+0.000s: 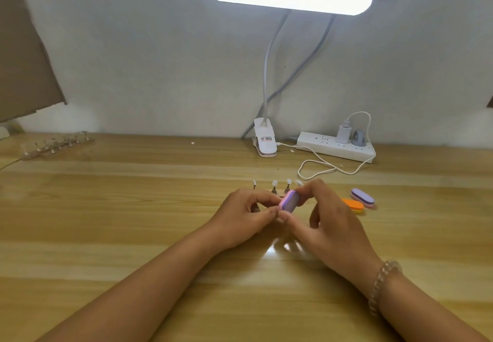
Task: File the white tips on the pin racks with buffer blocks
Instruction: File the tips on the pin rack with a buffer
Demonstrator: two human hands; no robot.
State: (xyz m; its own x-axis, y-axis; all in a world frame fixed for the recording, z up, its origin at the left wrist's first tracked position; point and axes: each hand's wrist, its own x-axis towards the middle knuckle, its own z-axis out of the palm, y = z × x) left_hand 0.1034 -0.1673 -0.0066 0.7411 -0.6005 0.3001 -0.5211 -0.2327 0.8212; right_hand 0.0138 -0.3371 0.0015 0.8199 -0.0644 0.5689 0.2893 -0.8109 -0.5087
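My right hand (322, 221) pinches a pink and purple buffer block (289, 201) between thumb and fingers, above the middle of the wooden table (133, 235). My left hand (245, 213) is curled just left of the block, its fingertips meeting the block's lower end; what it holds is hidden. Behind both hands stands a pin rack with white tips (274, 185), mostly covered by my fingers. A second pin rack (57, 145) with several tips lies at the far left.
An orange buffer block (353, 205) and a purple one (362, 197) lie right of my hands. At the back stand a clip lamp base (264, 141), a white power strip (336, 146) with a charger and a looping white cable (320, 166). Cardboard leans at far left.
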